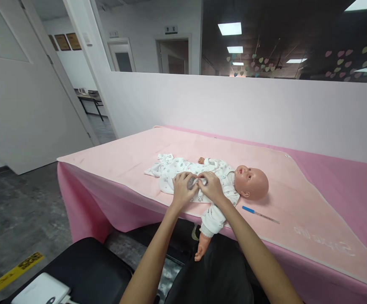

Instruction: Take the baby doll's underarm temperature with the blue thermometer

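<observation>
A baby doll (pixel 251 182) lies on its back across the table, its bald head to the right and one arm hanging over the front edge. It wears white patterned baby clothes (pixel 171 175), spread flat to the left over the legs. At the doll's middle, my left hand (pixel 184 185) pinches a fold of the cloth. Close against it, my right hand (pixel 211 185) pinches the same fold from the other side, the fingertips of both nearly meeting. Whatever small fastening may be between the fingers is hidden.
A thin stick with a blue handle (pixel 259 214) lies near the doll's head. The pink-covered table (pixel 123 156) stands against a white wall (pixel 234 109) with a window. A black chair (pixel 85 270) holding a white device (pixel 42 290) is at lower left.
</observation>
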Tool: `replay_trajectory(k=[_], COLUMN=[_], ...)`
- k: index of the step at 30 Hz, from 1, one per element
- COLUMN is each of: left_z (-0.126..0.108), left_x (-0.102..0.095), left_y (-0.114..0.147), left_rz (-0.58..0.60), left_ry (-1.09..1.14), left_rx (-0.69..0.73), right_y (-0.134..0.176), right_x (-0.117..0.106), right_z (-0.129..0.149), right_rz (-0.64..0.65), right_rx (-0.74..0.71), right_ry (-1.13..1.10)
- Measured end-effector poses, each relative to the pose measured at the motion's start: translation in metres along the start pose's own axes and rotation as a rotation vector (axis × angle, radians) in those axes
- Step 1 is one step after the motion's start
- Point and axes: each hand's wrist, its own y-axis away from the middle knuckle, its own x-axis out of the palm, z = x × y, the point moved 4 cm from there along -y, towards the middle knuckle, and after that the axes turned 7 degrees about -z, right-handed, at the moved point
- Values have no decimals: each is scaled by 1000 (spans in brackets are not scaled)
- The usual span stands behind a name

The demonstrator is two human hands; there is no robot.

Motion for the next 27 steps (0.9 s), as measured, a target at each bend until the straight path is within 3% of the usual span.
replay_trajectory(k=[27], left_z=[2], left_x=[2], left_y=[6], left_rz=[46], left_ry=[-48], left_rx=[64], right_y=[0], right_x=[1], right_z=[3], right_rz=[9], right_rx=[-66], right_ry=[40])
